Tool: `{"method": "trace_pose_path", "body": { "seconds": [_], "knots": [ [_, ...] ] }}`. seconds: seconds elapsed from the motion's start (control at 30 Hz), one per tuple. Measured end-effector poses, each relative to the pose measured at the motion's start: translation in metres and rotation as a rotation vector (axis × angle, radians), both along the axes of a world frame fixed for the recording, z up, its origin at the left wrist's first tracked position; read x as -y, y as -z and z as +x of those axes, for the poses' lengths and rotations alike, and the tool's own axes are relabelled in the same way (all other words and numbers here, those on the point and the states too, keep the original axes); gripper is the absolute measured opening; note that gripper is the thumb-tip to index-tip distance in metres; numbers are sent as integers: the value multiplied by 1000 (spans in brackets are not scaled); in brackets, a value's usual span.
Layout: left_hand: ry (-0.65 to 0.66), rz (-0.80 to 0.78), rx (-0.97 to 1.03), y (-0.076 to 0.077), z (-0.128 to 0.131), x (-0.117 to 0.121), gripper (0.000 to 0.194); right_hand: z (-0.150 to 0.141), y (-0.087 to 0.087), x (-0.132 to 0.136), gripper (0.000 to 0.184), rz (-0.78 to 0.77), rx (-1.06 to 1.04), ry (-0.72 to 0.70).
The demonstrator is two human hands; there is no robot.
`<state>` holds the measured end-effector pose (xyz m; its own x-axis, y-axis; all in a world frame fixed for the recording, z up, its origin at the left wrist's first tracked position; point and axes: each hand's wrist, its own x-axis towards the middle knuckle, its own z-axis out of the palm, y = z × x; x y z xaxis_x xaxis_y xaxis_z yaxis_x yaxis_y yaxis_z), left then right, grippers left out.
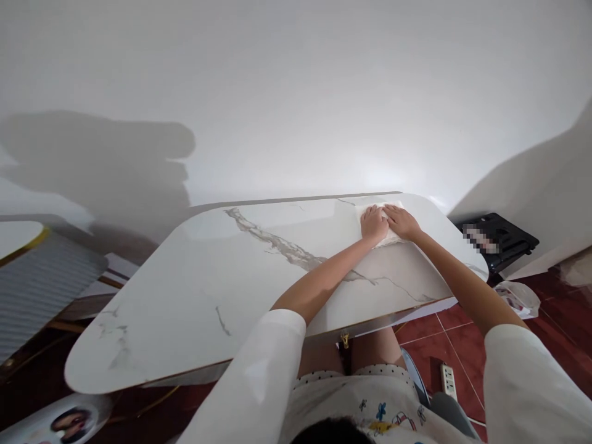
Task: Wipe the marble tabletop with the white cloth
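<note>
A long white marble-patterned table (198, 265) with rounded corners stands before me, against the wall. Near its back edge, right of the middle, lies a thin white wipe (393, 237); whether it is cloth or paper I cannot tell. My left hand (374, 225) rests flat on this wipe, fingers extended. Beside it, my right hand (401, 222) presses flat on the same wipe, its fingertips touching or nearly touching the left hand. The palms hide part of the wipe.
A small gold-coloured fitting (345, 339) hangs at the table's front edge. To the right are a black case (509, 237), a clear plastic bag (518, 299) and a power strip (448, 381) on red floor tiles. A ribbed grey cabinet (41, 290) stands left.
</note>
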<state>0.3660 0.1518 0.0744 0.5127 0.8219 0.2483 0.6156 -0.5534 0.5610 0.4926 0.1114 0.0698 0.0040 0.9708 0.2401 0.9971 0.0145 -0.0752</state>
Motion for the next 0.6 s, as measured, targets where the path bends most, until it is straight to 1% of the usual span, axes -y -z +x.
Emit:
{"method": "trace_pose_path", "body": {
  "seconds": [0.2,0.33,0.47,0.6],
  "knots": [
    [-13,53,14,8,16,-58,40,13,-1,-55,51,-13,-76,43],
    [-18,79,2,10,24,-88,40,20,0,-85,51,6,-101,51],
    [-24,97,-8,9,30,-106,37,26,2,-104,48,25,-104,37],
    [-24,110,-21,7,34,-111,33,29,3,-110,47,35,-116,55]
  ]
}}
